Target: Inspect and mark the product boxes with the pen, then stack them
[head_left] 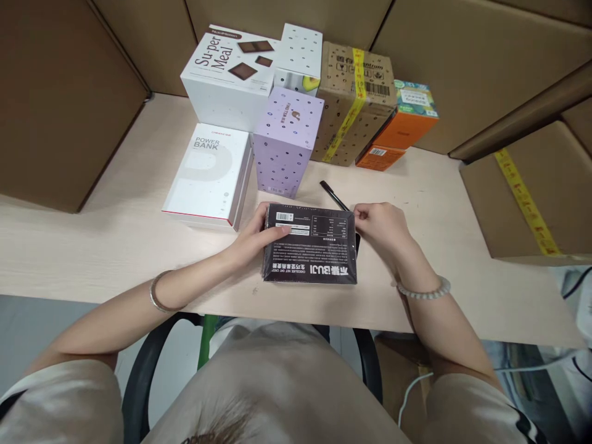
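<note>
Black box in the left hand reads "BUJI" and, apparently, "CHOCOLATE".

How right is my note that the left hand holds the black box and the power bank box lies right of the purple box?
Not quite: in the head view, the power bank box lies left of the purple box. The left hand does hold the black box.

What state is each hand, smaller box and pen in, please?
Left hand, holding dark box
Right hand, curled
Dark box, closed
Pen, lying down
Power bank box, closed
Purple box, closed, upright
Su-per Meal box, closed
Spotted white box, closed
Brown carton, taped shut
Orange boxes, stacked
</note>
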Action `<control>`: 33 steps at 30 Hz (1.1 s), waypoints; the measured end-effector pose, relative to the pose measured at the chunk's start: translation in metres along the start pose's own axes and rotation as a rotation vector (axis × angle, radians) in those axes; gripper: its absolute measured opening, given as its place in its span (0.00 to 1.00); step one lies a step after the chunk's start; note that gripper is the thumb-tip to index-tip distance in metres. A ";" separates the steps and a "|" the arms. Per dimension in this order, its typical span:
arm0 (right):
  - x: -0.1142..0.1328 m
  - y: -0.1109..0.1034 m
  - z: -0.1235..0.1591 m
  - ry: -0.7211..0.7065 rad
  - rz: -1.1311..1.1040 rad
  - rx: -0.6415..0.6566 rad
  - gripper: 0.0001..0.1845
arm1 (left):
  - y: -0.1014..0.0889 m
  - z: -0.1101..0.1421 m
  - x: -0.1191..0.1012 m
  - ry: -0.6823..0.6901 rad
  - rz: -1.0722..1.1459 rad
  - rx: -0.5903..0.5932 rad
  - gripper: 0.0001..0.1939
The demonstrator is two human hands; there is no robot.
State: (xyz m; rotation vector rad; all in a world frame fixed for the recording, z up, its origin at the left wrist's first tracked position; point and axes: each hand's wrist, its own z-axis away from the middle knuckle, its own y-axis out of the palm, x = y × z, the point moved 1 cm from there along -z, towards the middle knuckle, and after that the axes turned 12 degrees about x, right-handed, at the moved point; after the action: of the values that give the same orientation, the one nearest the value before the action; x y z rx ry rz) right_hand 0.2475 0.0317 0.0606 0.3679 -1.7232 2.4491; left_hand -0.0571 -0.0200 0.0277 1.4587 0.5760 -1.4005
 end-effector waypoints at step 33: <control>0.009 0.010 0.061 -0.218 -0.075 0.116 0.41 | -0.025 -0.007 0.002 0.592 -0.336 -0.138 0.31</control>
State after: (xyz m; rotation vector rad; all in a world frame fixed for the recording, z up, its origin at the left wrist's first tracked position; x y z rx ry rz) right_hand 0.2446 -0.0296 0.0734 0.7229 -1.6118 2.5423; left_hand -0.0755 -0.0048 0.0164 1.7182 1.3155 -1.1292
